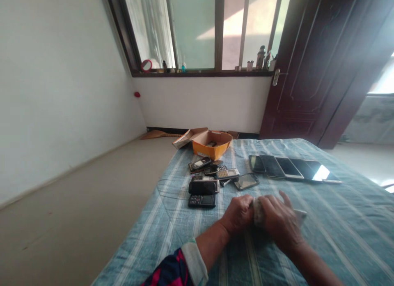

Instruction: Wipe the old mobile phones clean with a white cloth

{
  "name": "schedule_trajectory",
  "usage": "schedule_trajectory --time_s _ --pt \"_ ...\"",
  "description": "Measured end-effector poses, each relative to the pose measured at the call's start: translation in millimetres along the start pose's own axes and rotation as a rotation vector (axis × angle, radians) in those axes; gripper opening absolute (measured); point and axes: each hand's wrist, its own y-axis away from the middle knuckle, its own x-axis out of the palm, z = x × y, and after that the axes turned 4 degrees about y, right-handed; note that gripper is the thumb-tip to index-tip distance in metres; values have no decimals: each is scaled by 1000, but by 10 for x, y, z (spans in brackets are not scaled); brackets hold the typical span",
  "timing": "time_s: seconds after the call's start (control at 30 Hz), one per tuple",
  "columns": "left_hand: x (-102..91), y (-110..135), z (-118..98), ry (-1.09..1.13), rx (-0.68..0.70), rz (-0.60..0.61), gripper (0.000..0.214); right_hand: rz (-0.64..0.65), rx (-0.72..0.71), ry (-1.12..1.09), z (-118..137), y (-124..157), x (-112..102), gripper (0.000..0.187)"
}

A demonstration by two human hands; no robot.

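Note:
My left hand [237, 215] is closed around the near end of a pale, flat thing that looks like a smartphone [301, 215], mostly hidden by my hands. One light corner of it sticks out beyond my right hand [280, 221]. Pressed under the fingers of my right hand is a crumpled whitish cloth [257, 212], lying against the phone. Left of my hands lie a black keypad phone [202, 201] and a dark phone [203, 187]. Behind them is a loose heap of older phones, among them a silver keypad phone [227, 173] and a touchscreen phone [247, 181].
An open orange cardboard box [207, 149] stands at the bed's far edge with small things inside. A row of dark smartphones [287, 168] lies at the right on the striped blue bedcover [172, 236]. Beyond are a window sill [203, 73] with bottles and a dark red door [308, 72].

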Motion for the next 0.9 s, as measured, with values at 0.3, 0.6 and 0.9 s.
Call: schedule_trajectory --time_s 0.3,0.6,0.9 --pt "-1 37 -23 74 -72 16 17 42 -75 -46 -201 73 -44 20" --pt "-22 33 -16 -8 -32 61 53 41 -35 -101 71 -36 37 24" --pt "-51 25 -76 131 1 82 19 216 -21 -138 -177 -43 -103 29"
